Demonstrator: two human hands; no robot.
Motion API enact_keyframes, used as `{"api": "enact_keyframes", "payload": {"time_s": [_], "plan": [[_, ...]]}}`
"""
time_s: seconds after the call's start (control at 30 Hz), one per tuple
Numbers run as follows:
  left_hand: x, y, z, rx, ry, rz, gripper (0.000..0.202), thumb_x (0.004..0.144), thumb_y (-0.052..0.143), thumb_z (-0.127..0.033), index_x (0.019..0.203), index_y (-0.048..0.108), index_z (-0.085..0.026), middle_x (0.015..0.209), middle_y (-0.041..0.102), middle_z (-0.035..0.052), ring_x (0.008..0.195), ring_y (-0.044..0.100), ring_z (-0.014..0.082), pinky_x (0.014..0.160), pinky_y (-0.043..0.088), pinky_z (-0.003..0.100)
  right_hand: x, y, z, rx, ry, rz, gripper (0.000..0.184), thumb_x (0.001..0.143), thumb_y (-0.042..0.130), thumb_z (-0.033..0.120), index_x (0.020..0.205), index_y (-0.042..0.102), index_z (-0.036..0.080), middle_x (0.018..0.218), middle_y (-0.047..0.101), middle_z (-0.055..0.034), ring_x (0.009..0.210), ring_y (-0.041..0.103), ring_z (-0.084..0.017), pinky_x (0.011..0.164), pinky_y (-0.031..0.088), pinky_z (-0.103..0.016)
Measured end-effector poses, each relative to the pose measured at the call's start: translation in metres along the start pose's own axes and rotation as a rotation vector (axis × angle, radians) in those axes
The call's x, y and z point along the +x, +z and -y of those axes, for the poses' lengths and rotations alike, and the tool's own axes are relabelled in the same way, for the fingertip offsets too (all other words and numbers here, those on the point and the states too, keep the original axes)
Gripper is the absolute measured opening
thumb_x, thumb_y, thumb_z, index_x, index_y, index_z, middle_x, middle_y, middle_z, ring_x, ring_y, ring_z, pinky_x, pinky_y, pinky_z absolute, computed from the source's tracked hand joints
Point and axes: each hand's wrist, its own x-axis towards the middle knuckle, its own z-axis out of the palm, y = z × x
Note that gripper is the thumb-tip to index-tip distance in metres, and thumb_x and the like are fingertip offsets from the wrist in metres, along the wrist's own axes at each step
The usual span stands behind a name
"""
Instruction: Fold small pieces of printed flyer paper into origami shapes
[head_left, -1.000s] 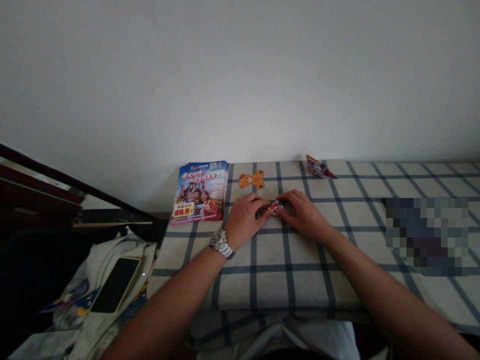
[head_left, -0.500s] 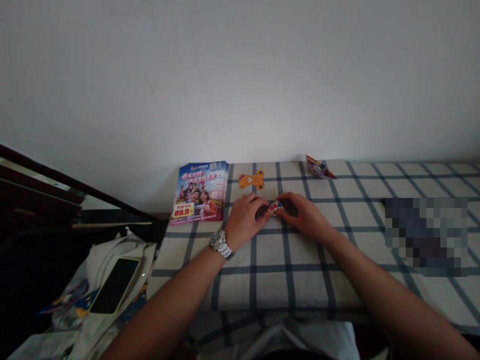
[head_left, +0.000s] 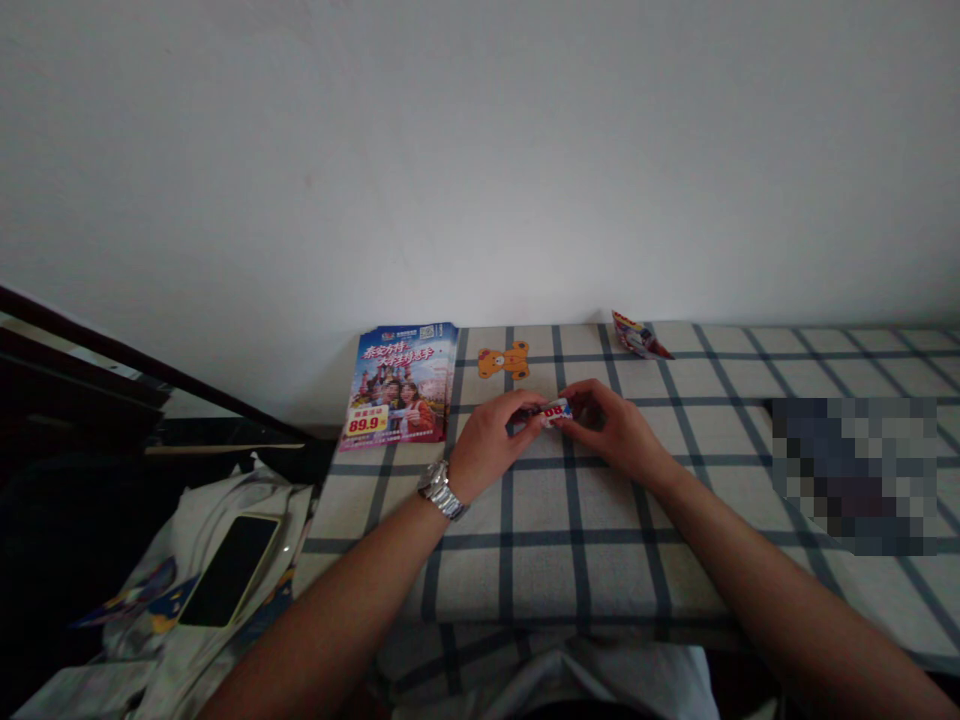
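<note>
A small folded piece of printed paper point(head_left: 555, 412), white with red and blue print, is held between my two hands over the checked cloth. My left hand point(head_left: 499, 432), with a silver watch on the wrist, pinches its left end. At the other end, the fingers of my right hand point(head_left: 611, 430) are closed on the same paper. My fingers cover part of it, so its full shape is hidden. A stack of printed flyers point(head_left: 397, 385) lies to the left of my hands. Against the wall sits a folded printed paper piece point(head_left: 639, 336).
A checked tablecloth point(head_left: 540, 560) covers the table, with an orange bear figure point(head_left: 504, 361) beyond my hands. At the right lies a pixelated dark item point(head_left: 847, 475). Below the table's left edge, a phone point(head_left: 229, 570) rests on pale fabric point(head_left: 165, 660).
Both hands have shifted slightly, turning the folded paper so that its printed face lies flatter and shows more. The flyers and the other folded piece stay where they were.
</note>
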Motion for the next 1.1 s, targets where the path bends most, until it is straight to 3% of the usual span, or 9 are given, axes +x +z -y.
{"api": "enact_keyframes", "payload": {"time_s": [0.3, 0.5, 1.1], "plan": [[0.0, 0.0, 0.006, -0.101, 0.025, -0.041, 0.016, 0.098, 0.067, -0.024, 0.112, 0.074, -0.024, 0.111, 0.078, 0.0038, 0.099, 0.074, 0.0171, 0.089, 0.058, 0.03, 0.002, 0.002, -0.002, 0.291, 0.115, 0.021, 0.033, 0.09, 0.073, 0.046, 0.113, 0.066, 0.024, 0.103, 0.075, -0.006, 0.095, 0.071, -0.023, 0.083, 0.058, -0.035], [0.0, 0.0, 0.005, -0.153, -0.002, -0.029, 0.014, 0.098, 0.068, -0.028, 0.11, 0.075, -0.025, 0.109, 0.078, 0.0027, 0.096, 0.073, 0.0159, 0.086, 0.058, 0.029, 0.002, 0.0, 0.003, 0.209, 0.12, 0.053, 0.029, 0.094, 0.068, 0.049, 0.102, 0.072, 0.021, 0.095, 0.075, -0.0051, 0.083, 0.069, -0.021, 0.073, 0.053, -0.033], [0.002, -0.002, 0.0, -0.224, -0.06, -0.043, 0.012, 0.096, 0.069, -0.027, 0.104, 0.077, -0.023, 0.102, 0.079, 0.0033, 0.09, 0.074, 0.0162, 0.083, 0.06, 0.03, 0.0, 0.0, 0.006, 0.161, 0.075, 0.045, 0.028, 0.096, 0.065, 0.048, 0.103, 0.073, 0.022, 0.095, 0.077, -0.0047, 0.083, 0.07, -0.021, 0.073, 0.054, -0.032]]}}
